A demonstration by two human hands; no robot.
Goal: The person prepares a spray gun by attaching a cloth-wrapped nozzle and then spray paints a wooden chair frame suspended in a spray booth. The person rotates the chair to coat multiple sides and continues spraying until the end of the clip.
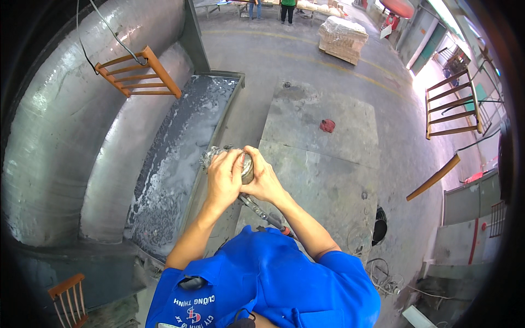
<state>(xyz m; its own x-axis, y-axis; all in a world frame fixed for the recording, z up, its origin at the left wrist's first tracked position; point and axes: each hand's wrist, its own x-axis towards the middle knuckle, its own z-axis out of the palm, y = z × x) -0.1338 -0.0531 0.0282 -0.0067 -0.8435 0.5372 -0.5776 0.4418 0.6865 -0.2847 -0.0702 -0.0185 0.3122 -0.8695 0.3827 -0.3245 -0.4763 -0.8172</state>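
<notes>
Cylindrical canister (248, 170) sits gripped between the curled left hand (223, 177) and right hand (264, 177) of a blue-shirted worker (311, 279), beside a water trough (239, 88). A grey rag (209, 158) bunches at the left fingers; a hose (257, 208) runs below. Handling looks unfinished, the canister not yet set down; how much remains cannot be told. One wooden chair back (163, 72) hangs nearby.

- Left of the grip?
- Trough rim (228, 112) is running past the left hand (221, 177); a wooden frame (162, 72) is hanging farther up-left.
- Right?
- Room is opening beyond the right hand (264, 181), over floor panels (317, 158); a slatted frame (454, 131) is hanging well apart.
- Below?
- Hose (262, 214) is trailing between the forearms (303, 221), obstructing.
</notes>
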